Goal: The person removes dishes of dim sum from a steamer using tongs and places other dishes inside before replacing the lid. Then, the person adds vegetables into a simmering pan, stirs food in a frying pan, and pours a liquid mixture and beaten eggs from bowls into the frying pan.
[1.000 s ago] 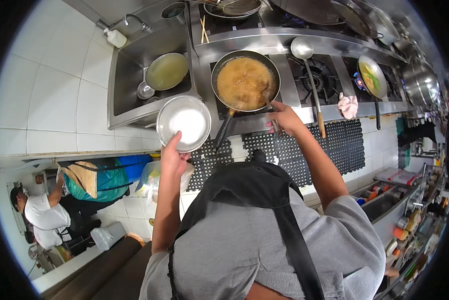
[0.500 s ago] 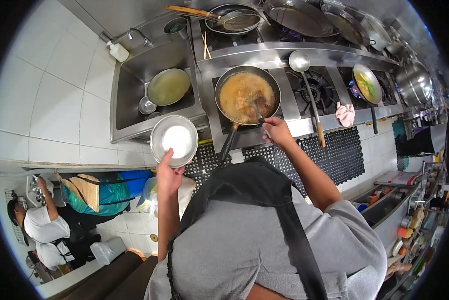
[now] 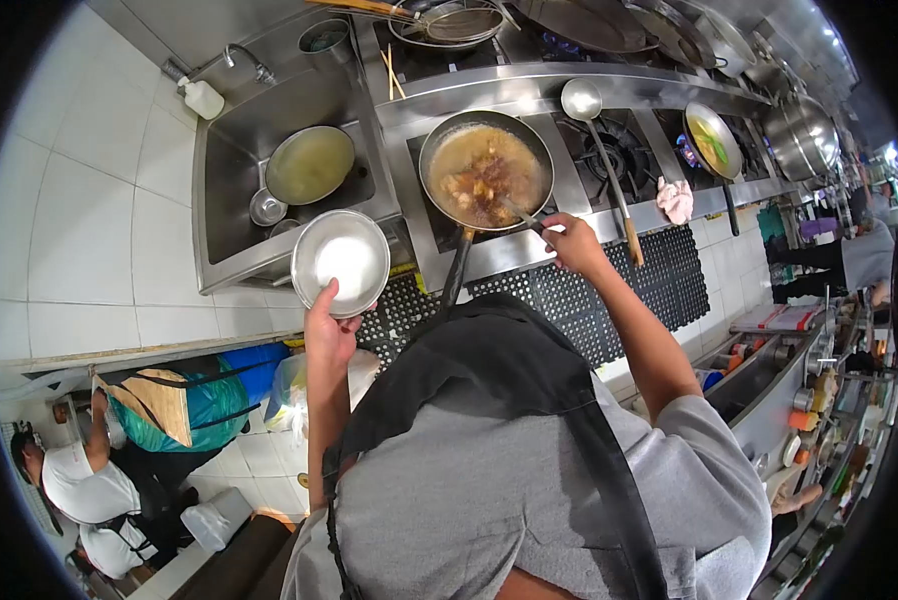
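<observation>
My left hand (image 3: 331, 325) grips the rim of a round metal bowl (image 3: 369, 250) with white powdery or grainy contents, thumb inside the edge. The bowl is beside the sink's front corner, left of the frying pan. My right hand (image 3: 572, 243) is closed on the handle of a metal utensil (image 3: 522, 216), whose tip reaches into the pan (image 3: 546, 150). Brown, bubbling liquid with darker lumps (image 3: 484, 180) fills that pan on the stove. Its black handle (image 3: 456, 272) points toward my apron; neither hand touches it.
A sink (image 3: 269, 255) at left holds a pan of cloudy liquid (image 3: 310, 165). Right of my pan lie a long ladle (image 3: 614, 185), a pink cloth (image 3: 675, 201) and a smaller pan over a flame (image 3: 714, 140). Co-workers stand at lower left (image 3: 84, 485) and far right (image 3: 866, 255).
The liquid in the pan looks browner, with more dark lumps showing. My right hand and the utensil have shifted at the pan's front edge. Another person has come into view at far right.
</observation>
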Demonstrator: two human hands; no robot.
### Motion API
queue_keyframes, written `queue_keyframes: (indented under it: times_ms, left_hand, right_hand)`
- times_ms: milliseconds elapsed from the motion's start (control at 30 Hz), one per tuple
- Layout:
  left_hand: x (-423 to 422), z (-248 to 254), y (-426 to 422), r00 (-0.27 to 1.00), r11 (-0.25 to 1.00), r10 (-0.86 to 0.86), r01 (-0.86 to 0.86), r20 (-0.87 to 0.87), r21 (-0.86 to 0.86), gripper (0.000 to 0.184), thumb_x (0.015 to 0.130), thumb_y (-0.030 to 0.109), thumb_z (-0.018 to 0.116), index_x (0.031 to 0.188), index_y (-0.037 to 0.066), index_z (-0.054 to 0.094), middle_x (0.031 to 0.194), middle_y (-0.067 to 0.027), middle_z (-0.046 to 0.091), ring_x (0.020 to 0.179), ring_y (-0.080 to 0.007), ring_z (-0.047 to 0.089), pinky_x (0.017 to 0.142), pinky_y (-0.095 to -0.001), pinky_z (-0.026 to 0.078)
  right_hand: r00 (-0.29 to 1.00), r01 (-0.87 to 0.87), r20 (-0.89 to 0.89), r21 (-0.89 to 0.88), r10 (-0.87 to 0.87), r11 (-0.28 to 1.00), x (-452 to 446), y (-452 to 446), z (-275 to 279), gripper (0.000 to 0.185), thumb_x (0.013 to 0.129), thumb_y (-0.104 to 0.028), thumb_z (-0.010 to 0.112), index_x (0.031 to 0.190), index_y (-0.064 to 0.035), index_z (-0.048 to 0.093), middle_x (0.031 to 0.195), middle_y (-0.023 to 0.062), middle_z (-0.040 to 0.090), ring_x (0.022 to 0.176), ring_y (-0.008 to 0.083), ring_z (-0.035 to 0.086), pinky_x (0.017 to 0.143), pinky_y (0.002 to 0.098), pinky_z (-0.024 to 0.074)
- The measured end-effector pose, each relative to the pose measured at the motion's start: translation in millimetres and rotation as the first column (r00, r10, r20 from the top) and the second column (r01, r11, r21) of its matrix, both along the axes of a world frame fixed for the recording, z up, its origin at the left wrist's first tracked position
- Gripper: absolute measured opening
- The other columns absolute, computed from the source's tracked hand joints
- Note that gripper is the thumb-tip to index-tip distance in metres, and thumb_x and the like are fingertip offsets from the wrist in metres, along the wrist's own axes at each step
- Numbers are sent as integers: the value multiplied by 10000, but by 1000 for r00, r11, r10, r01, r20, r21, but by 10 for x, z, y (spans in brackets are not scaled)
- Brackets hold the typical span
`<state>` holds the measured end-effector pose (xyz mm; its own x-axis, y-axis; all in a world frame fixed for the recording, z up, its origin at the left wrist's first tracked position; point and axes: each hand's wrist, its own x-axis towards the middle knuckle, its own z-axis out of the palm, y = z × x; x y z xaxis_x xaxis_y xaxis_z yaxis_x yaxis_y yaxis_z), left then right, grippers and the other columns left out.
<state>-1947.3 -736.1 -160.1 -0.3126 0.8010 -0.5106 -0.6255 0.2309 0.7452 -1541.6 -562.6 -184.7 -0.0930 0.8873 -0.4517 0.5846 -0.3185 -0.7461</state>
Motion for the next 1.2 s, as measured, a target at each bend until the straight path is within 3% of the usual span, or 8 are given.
queue_keyframes:
  times_ms: [133,367,567,733,867,967,1033,1200]
  left_hand:
    - [-16,40,14,1000,999,-13,14,15,-29,458,962,308,673,1307,26,568,1001,-142,750,722,-274,743,451,-264,362]
    - [-91,-8,83,999,999,-36,36,-40,-5,456,964,306,676,1307,26,568,1006,-142,754,734,-285,753,452,-263,351]
    - [-32,166,328,994,997,-79,78,-77,-14,484,970,306,666,1317,-11,552,989,-165,753,713,-276,753,440,-260,360]
    - [29,297,448,987,995,-103,103,-123,-4,510,979,323,648,1327,-32,535,975,-185,749,707,-281,754,421,-252,376]
    - [68,375,553,983,990,-139,140,-120,-1,518,982,342,641,1341,-15,529,1006,-166,750,727,-284,757,427,-249,363]
    - [61,372,733,971,979,-204,205,-128,-8,517,996,379,611,1355,16,527,1051,-144,750,759,-281,760,434,-248,335]
    - [104,407,922,962,969,-245,245,-123,-16,509,1010,391,581,1358,23,524,1054,-139,750,759,-286,759,435,-249,333]
    - [261,395,1438,920,942,-334,332,-205,-48,532,1026,423,526,1386,32,503,1052,-136,750,738,-280,751,460,-260,321]
  right_hand:
    - [989,50,-134,-48,-56,998,-225,29,-114,247,950,-134,662,1165,-14,647,743,104,705,468,144,598,397,298,459]
    - [987,139,85,-35,-136,990,7,-214,149,202,942,-152,675,1091,-18,647,736,105,711,486,158,628,435,316,487]
    - [991,116,26,273,-128,955,-359,52,-547,204,901,-194,711,1038,-45,685,803,179,731,717,296,732,699,399,564]
    - [995,99,6,-78,-99,992,-299,-271,60,228,902,-230,719,1059,-66,697,930,214,746,953,389,723,858,445,547]
    - [957,-3,288,138,-38,990,42,-239,-14,217,915,-241,707,1050,-71,694,917,235,736,941,415,715,857,485,549]
    - [961,30,256,278,-104,960,-87,-46,-77,223,897,-222,711,1036,-49,685,956,252,729,959,421,707,872,478,548]
    - [989,103,76,285,-129,953,-225,102,-462,254,872,-231,727,1029,-37,678,970,251,727,970,417,706,869,471,548]
    - [973,-103,222,197,58,975,-306,-199,77,282,856,-241,748,1061,-62,674,979,224,734,975,415,707,857,474,549]
